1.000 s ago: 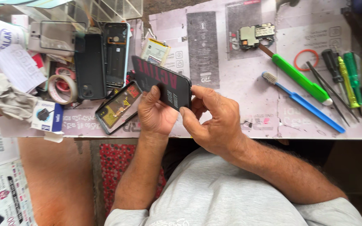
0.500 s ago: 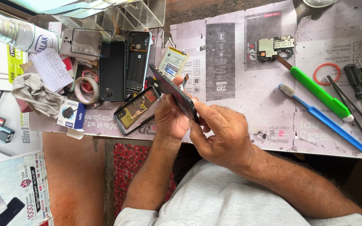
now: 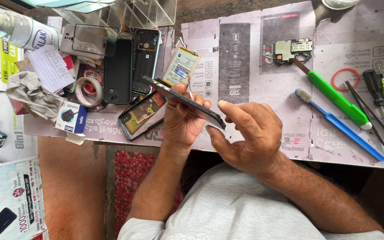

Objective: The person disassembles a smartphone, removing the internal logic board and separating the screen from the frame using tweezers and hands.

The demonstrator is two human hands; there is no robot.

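A: Changed since a moment ago?
B: Phone [image 3: 185, 101] tipped up on edge, thin side to the camera now, where its flat dark back showed before. Gripped in the left hand [image 3: 182, 122], fingers wrapped round it. Right hand [image 3: 247, 135] loosened: thumb near the lower corner, fingers spread and hovering, holding nothing.
A: Meaning?
B: Probably working along the seam or checking the edge; a judgement only.
A: Where exactly?
B: Lifted just above the front of the mat [image 3: 254, 53], over an opened phone shell [image 3: 142, 114].
A: Around it?
B: Battery [image 3: 182, 66] just behind, circuit board [image 3: 292, 49] further back, green tool [image 3: 334, 95], blue brush [image 3: 338, 124], tape roll [image 3: 89, 91], crumpled cloth [image 3: 32, 95]. Cluttered repair bench, daylight.
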